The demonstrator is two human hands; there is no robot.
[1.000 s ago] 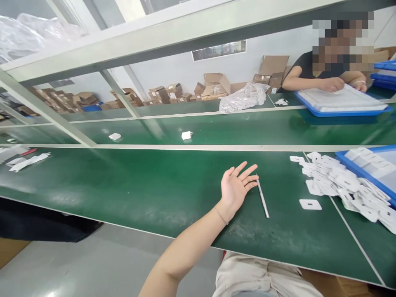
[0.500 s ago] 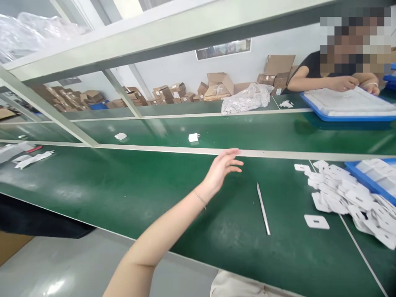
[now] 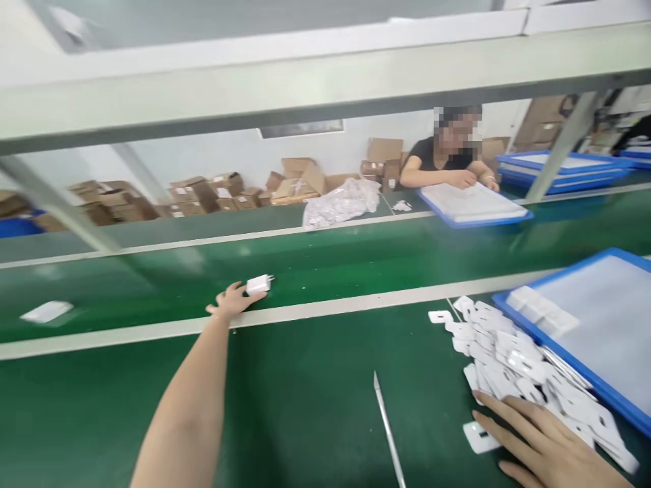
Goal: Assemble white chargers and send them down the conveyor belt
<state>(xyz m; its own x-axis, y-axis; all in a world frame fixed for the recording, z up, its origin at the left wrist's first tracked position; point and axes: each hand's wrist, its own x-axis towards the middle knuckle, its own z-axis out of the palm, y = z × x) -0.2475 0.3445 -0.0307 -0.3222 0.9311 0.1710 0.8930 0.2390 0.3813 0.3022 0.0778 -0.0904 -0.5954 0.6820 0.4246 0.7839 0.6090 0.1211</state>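
Note:
My left hand (image 3: 232, 302) reaches across to the far strip of the green bench, fingers apart. Its thumb lies along the near side of a white plug adapter (image 3: 259, 285) with metal prongs; whether it touches cannot be told. At lower right my right hand (image 3: 546, 444) is spread over the edge of a heap of white flat pieces with slots (image 3: 513, 359). Its fingertips are over or beside a single white slotted piece (image 3: 481, 437) lying apart from the heap. Between my hands a slim silver craft knife (image 3: 389, 434) lies on the bench, blade pointing away.
A blue tray (image 3: 574, 268) with white blocks stands right of the heap. Another white item (image 3: 48, 312) sits far left. Across the bench a person (image 3: 424, 166) works over a blue-rimmed tray (image 3: 478, 220). A clear plastic bag (image 3: 343, 203) and a low overhead beam (image 3: 305, 88) are ahead.
My left hand has moved from above the near bench to the plug adapter on the far strip. My right hand has come into view over the white pieces. The view has swung right.

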